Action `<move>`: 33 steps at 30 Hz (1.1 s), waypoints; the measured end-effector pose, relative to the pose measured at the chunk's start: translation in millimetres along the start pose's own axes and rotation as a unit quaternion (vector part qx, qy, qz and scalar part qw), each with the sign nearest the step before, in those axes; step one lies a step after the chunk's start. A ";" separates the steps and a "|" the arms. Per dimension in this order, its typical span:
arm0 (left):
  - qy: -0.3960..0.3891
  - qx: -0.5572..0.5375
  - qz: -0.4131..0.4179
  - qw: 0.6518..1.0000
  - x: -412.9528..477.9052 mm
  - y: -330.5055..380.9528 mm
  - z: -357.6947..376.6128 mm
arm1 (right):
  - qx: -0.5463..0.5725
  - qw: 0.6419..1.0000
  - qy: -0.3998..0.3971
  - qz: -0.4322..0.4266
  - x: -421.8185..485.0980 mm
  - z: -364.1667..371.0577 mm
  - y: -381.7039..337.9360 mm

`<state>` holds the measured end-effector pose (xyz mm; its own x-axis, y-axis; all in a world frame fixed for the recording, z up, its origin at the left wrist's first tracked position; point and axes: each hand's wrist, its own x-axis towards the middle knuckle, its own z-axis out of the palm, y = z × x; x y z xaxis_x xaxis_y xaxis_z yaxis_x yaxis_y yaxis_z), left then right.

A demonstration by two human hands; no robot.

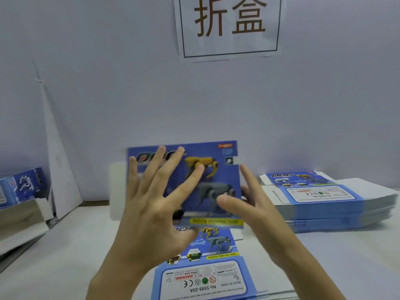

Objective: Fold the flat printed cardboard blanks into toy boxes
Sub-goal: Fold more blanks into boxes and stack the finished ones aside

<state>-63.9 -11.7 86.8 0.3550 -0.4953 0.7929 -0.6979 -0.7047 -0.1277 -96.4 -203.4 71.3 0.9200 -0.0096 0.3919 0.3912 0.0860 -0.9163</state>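
White wall (303, 105) fills the back of the room, with a paper sign (229, 27) carrying two large dark characters taped high on it. Below it runs a pale worktop (65, 245).

At the middle of the worktop, right in front of the person, is a blue printed cardboard blank (218, 185). Its near part lies flat, with the warning label and model number facing up. Its far panel, printed with a yellow robot dog and a grey one, stands raised and is blurred.

The left hand (151, 213) is wide open, its fingers straight and fanned across the front of the raised panel. The right hand (259, 217) is also spread wide at the panel's right edge, with the thumb over the printed face and the fingers by the edge. I cannot tell through the blur whether it presses the card.

To the right, a thick stack of flat blanks (324, 202) sits by the wall. At the far left, a folded blue box (21, 185) rests on an open carton (21, 215). A tall white board (58, 169) leans against the wall just beside them.
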 end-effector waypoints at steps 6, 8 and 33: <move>0.034 -0.303 -0.390 0.869 1.4 -4.3 -2.0 | 0.169 0.983 0.040 0.066 7.9 -18.6 10.0; 0.056 -0.444 -0.455 0.770 0.5 -12.1 1.8 | 0.210 0.974 0.023 0.080 7.7 -21.5 14.1; -0.037 -0.580 -0.464 0.669 -2.3 -15.1 14.7 | -0.031 0.995 0.097 0.024 5.0 -14.0 5.7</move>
<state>-45.1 -7.3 78.1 0.9697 -0.1726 0.1729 -0.1537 0.1192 0.9809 -89.2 -216.9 67.0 0.9232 -0.1987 0.3291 0.3414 0.0301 -0.9394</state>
